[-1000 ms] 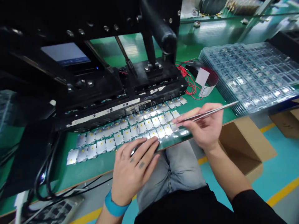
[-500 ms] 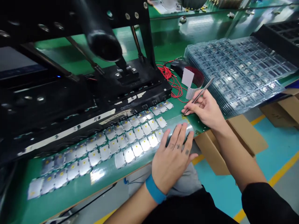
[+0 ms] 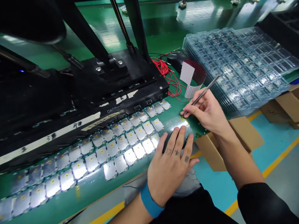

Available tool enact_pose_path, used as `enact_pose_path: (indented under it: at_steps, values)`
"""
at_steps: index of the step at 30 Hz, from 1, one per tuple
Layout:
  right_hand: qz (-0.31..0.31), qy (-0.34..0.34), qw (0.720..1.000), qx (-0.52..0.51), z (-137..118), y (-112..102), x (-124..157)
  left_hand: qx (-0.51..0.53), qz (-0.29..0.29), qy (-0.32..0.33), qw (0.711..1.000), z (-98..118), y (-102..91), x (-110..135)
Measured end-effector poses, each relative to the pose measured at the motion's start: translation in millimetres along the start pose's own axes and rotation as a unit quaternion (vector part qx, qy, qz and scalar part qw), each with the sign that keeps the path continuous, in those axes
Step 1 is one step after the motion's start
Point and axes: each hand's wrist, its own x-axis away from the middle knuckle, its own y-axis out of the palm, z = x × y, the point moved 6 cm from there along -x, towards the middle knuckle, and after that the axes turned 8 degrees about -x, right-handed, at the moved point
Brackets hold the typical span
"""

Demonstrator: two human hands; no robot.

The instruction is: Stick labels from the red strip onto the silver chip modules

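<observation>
My left hand, with a blue band at the wrist, lies palm down with its fingers spread over a clear plastic sheet at the bench's front edge. In my right hand is a pair of metal tweezers, pinched between thumb and fingers. Their tips point down at the sheet's far right corner, beside a small yellow spot. I cannot make out whether anything is between the tips. To the left, rows of small silver metal-covered boards, many with a yellow dot, lie on the green bench top.
A black test fixture with numbered tape stands behind the boards. Red wires and a curled perforated strip lie beyond my right hand. At right are stacked clear trays and cardboard boxes below the bench edge.
The view has shifted, so the fixture and boards appear larger and farther left. Both hands keep nearly the same pose, the left flat on the sheet and the right holding the tweezers at its corner.
</observation>
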Motion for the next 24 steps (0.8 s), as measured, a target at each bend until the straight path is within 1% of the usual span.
enact_pose_path:
  at_steps: [7,17,24]
  values:
    - [0.009,0.010,1.000,0.003,1.3,-0.6,-0.3,0.002,0.001,-0.002,1.000,0.1,-0.1,0.5]
    - [0.017,0.006,0.999,-0.037,-0.3,1.0,-1.8,0.008,0.002,-0.001,1.000,0.2,1.7,-0.1]
    - [0.017,0.027,0.998,-0.056,0.3,-0.8,-1.8,0.017,-0.004,-0.008,1.000,-0.3,1.6,-1.3]
